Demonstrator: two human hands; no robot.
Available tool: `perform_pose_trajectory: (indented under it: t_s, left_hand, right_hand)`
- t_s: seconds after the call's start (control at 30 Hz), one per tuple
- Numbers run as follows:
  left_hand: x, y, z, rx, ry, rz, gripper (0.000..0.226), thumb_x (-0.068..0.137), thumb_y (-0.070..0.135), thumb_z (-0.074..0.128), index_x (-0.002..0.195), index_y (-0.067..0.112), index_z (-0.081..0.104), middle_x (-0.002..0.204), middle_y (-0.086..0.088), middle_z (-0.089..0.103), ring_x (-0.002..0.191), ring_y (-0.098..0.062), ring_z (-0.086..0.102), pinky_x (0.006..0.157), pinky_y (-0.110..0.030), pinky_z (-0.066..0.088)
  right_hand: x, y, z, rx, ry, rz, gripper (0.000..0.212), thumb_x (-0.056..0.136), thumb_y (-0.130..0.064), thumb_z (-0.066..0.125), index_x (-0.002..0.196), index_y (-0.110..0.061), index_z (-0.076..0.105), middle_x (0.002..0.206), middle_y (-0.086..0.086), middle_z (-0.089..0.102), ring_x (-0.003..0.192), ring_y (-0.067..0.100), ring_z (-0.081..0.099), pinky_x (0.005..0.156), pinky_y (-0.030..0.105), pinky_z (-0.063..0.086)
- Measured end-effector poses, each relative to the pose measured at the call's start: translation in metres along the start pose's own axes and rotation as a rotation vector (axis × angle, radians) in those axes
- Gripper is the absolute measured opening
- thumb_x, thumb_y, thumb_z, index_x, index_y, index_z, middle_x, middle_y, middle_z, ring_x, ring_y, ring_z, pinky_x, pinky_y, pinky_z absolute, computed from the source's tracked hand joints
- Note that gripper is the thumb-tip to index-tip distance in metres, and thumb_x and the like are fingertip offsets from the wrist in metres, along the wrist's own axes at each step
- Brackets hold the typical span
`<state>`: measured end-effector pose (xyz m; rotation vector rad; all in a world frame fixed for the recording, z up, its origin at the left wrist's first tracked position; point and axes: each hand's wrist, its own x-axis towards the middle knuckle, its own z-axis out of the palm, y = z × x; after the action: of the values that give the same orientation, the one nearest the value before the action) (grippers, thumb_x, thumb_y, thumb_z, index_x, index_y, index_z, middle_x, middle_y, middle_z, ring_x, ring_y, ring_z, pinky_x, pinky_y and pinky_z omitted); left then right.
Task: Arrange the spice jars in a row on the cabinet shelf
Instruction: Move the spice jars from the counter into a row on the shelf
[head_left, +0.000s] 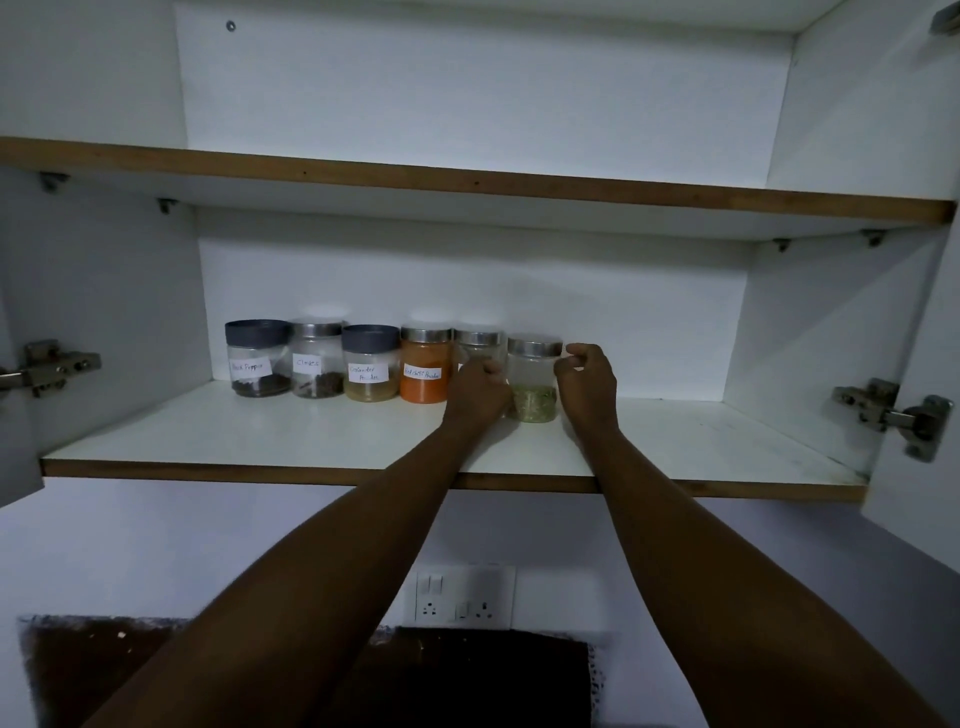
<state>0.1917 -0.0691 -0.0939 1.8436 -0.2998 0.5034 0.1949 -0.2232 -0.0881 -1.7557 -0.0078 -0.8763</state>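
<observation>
A clear glass jar with a steel lid and greenish flakes at its bottom (533, 382) is flanked by both hands at the right end of a row on the white cabinet shelf (260, 431). The left hand (479, 391) is curled at its left side, hiding much of a second steel-lidded clear jar (479, 345); whether its fingers grip anything cannot be told. The right hand (587, 382) is set just right of the jar, fingers (574, 358) loosely bent near the lid, holding nothing. Left of the fingers, an orange-filled jar (425, 370) and three more labelled jars are lined up.
</observation>
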Motion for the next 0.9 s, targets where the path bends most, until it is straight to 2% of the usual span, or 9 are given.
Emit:
perform_pose_trajectory:
  t_s: [0.07, 0.13, 0.2, 0.3, 0.43, 0.6, 0.73, 0.8, 0.9]
  left_hand:
    - [0.004, 0.007, -0.004, 0.057, 0.151, 0.181, 0.025, 0.086, -0.006, 0.063, 0.110, -0.001, 0.067, 0.109, -0.016, 0.072, 0.104, -0.029, 0.068, 0.085, -0.030, 0.054]
    - [0.018, 0.023, -0.014, 0.167, 0.115, 0.398, 0.033, 0.086, -0.004, 0.065, 0.117, 0.005, 0.067, 0.115, -0.010, 0.072, 0.107, -0.024, 0.067, 0.091, -0.033, 0.056]
    - [0.041, 0.048, -0.023, 0.371, -0.135, 0.495, 0.047, 0.085, -0.001, 0.069, 0.131, 0.011, 0.065, 0.130, -0.007, 0.069, 0.120, -0.023, 0.063, 0.104, -0.043, 0.052]
    - [0.072, 0.091, -0.028, 0.700, -0.570, 0.346, 0.064, 0.092, 0.002, 0.064, 0.151, 0.022, 0.049, 0.149, -0.004, 0.059, 0.139, -0.024, 0.053, 0.118, -0.047, 0.040]
    - [0.095, 0.118, -0.016, 0.857, -0.876, 0.199, 0.065, 0.096, -0.009, 0.049, 0.157, 0.015, 0.043, 0.155, -0.013, 0.052, 0.141, -0.031, 0.051, 0.099, -0.034, 0.048]
    - [0.115, 0.112, -0.011, 0.912, -0.870, 0.184, 0.060, 0.093, -0.001, 0.058, 0.148, 0.022, 0.055, 0.146, -0.006, 0.058, 0.127, -0.026, 0.055, 0.095, -0.034, 0.049]
    - [0.128, 0.099, -0.008, 1.025, -0.803, 0.254, 0.042, 0.098, 0.044, 0.064, 0.134, 0.023, 0.064, 0.134, 0.000, 0.066, 0.123, -0.022, 0.059, 0.104, -0.041, 0.043]
    - [0.133, 0.093, -0.006, 1.226, -0.661, 0.328, 0.059, 0.092, 0.073, 0.052, 0.128, 0.029, 0.067, 0.121, 0.006, 0.066, 0.115, -0.018, 0.054, 0.110, -0.050, 0.032]
    - [0.134, 0.090, -0.004, 1.295, -0.541, 0.388, 0.070, 0.089, 0.085, 0.040, 0.118, 0.028, 0.069, 0.110, 0.004, 0.065, 0.109, -0.019, 0.050, 0.111, -0.054, 0.027]
  right_hand:
    - [0.000, 0.002, 0.001, -0.005, -0.021, 0.015, 0.039, 0.091, -0.013, 0.059, 0.130, -0.010, 0.057, 0.124, 0.007, 0.062, 0.107, 0.018, 0.060, 0.073, 0.015, 0.044]
    - [0.002, 0.004, 0.004, 0.032, -0.091, 0.041, 0.044, 0.086, -0.012, 0.064, 0.130, -0.010, 0.055, 0.124, 0.010, 0.061, 0.108, 0.024, 0.063, 0.075, 0.025, 0.054]
    - [0.005, 0.004, 0.007, 0.035, -0.179, 0.038, 0.050, 0.081, -0.014, 0.072, 0.128, -0.006, 0.056, 0.123, 0.015, 0.062, 0.111, 0.032, 0.065, 0.088, 0.047, 0.060]
    - [0.002, 0.005, 0.011, -0.028, -0.259, 0.006, 0.068, 0.074, -0.025, 0.088, 0.129, -0.001, 0.057, 0.126, 0.019, 0.062, 0.117, 0.037, 0.064, 0.097, 0.055, 0.056]
    - [-0.003, 0.009, 0.011, -0.110, -0.210, -0.042, 0.079, 0.072, -0.028, 0.092, 0.129, -0.002, 0.045, 0.127, 0.017, 0.057, 0.119, 0.034, 0.060, 0.096, 0.054, 0.055]
    - [0.000, 0.010, 0.005, -0.120, -0.194, -0.015, 0.057, 0.086, -0.015, 0.077, 0.129, -0.003, 0.041, 0.112, 0.008, 0.062, 0.106, 0.031, 0.067, 0.089, 0.043, 0.059]
    - [0.000, 0.009, 0.004, -0.148, -0.178, 0.000, 0.047, 0.086, -0.008, 0.070, 0.126, -0.002, 0.048, 0.124, 0.015, 0.061, 0.114, 0.031, 0.061, 0.095, 0.045, 0.055]
    - [-0.001, 0.009, 0.005, -0.196, -0.164, -0.022, 0.051, 0.085, -0.012, 0.075, 0.129, -0.001, 0.050, 0.128, 0.017, 0.058, 0.118, 0.031, 0.058, 0.097, 0.042, 0.053]
    - [-0.002, 0.009, 0.005, -0.232, -0.159, -0.035, 0.058, 0.085, -0.019, 0.079, 0.131, -0.002, 0.050, 0.129, 0.018, 0.058, 0.118, 0.030, 0.058, 0.095, 0.038, 0.053]
